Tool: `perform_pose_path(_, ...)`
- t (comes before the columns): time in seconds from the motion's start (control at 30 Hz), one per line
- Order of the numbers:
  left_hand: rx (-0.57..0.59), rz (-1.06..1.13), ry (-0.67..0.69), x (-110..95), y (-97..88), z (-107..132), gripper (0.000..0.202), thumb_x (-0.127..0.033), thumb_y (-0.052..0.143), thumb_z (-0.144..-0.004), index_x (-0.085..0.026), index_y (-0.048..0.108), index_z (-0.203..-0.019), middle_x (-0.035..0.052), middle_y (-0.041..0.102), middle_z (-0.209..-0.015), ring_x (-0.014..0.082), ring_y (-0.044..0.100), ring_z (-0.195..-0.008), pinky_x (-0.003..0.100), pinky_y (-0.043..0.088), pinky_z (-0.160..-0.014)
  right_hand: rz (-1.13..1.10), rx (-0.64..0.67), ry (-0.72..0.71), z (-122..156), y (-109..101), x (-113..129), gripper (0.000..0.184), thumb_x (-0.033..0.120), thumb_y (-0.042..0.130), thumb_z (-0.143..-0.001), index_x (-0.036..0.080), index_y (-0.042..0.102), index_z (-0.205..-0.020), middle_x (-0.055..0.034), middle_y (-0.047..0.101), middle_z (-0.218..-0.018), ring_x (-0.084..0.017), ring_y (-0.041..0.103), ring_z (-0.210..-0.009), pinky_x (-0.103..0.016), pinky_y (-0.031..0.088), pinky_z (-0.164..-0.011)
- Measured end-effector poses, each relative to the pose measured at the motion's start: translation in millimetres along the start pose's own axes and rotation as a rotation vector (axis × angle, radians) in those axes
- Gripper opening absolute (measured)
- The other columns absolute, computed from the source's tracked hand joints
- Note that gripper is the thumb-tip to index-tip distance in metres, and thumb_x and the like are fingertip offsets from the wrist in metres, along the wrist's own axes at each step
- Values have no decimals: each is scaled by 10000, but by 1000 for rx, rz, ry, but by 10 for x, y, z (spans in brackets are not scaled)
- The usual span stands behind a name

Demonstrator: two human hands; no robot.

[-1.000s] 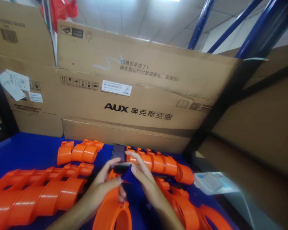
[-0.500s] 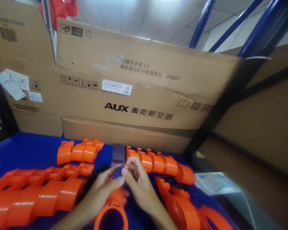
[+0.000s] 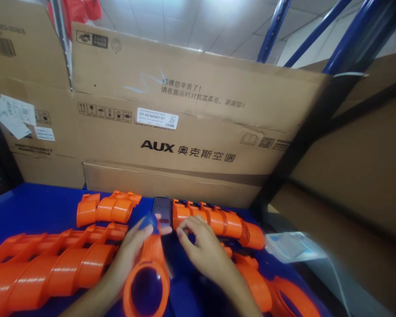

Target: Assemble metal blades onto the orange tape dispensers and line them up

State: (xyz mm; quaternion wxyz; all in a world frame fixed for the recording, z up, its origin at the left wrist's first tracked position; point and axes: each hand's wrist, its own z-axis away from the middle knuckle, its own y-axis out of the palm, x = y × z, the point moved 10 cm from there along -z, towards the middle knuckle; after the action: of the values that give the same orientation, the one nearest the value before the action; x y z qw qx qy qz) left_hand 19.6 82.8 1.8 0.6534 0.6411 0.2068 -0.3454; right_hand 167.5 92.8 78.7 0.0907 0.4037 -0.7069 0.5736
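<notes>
over the near middle of the bench [image 3: 53, 206], an orange ring piece [image 3: 152, 252] stands in the left hand [image 3: 131, 247], its round opening toward the viewer and its narrow end pointing away. the left hand is closed around that narrow end, the thumb against a blue piece [image 3: 150, 221] at the tip. the right hand [image 3: 202, 247] is just to the right, apart from the ring piece, fingers loosely curled and nothing to be seen in its grasp.

a phone [image 3: 163, 209] lies just beyond the left fingertips, beside a row of orange rings [image 3: 214, 221] on its right. a longer orange row [image 3: 64, 275] runs along the left, with a short orange group [image 3: 115, 209] behind it. the right forearm partly hides the orange pieces [image 3: 258, 285] at near right. tall cardboard [image 3: 191, 176] closes off the back.

half a second ago both hands met over the blue piece; now the right hand has drawn away, leaving the left holding alone.
</notes>
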Motion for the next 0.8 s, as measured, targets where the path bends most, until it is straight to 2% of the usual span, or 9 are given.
perform_pose_path(0.07,9,53,-31,-5,29,26,625,-371,703,-847,-219,509,-1422,151,762,-1154,325,745,-946,428,587,-811,157,202,-4,88,103,-11,106,331,684,-862,228,660,-849,-46,607,-920,-265,547,-974,-419,432,-902)
perform_pose_path(0.17,18,77,-56,9,55,58,623,-362,669,-871,-246,468,-1449,147,755,-1173,309,753,-890,424,591,-774,272,425,46,247,265,-65,289,340,846,-676,258,711,-919,-53,587,-1008,-300,531,-1036,-452,422,-941)
perform_pose_path(0.3,13,66,-28,9,44,61,637,-351,689,-848,-233,480,-1439,139,756,-1153,300,751,-855,396,591,-735,360,562,148,337,452,-169,440,457,880,-596,248,728,-953,-77,563,-1080,-335,520,-1096,-503,387,-1009)
perform_pose_path(0.47,7,29,-25,2,16,23,615,-374,695,-844,-227,507,-1412,125,761,-1084,287,748,-807,374,584,-696,403,622,200,329,577,-257,424,483,876,-597,222,731,-899,-98,544,-1161,-371,437,-1259,-501,316,-1092)
perform_pose_path(0.57,8,17,-42,15,-13,-11,650,-371,726,-813,-223,505,-1407,123,760,-1058,282,745,-779,365,581,-680,395,633,203,323,567,-258,393,466,865,-634,220,709,-899,-90,558,-1131,-349,458,-1231,-484,330,-1080)
perform_pose_path(0.67,6,1,-37,13,-35,-25,674,-365,735,-802,-231,489,-1415,122,754,-1078,278,745,-768,367,582,-677,370,577,164,292,483,-213,334,419,827,-703,218,657,-908,-68,578,-1067,-296,515,-1108,-429,402,-995)
perform_pose_path(0.8,26,-13,-43,15,2,-3,673,-362,724,-818,-250,468,-1430,116,745,-1133,279,754,-783,393,590,-720,241,411,82,234,289,-128,234,291,768,-770,221,606,-923,-34,605,-936,-224,556,-919,-306,448,-783)
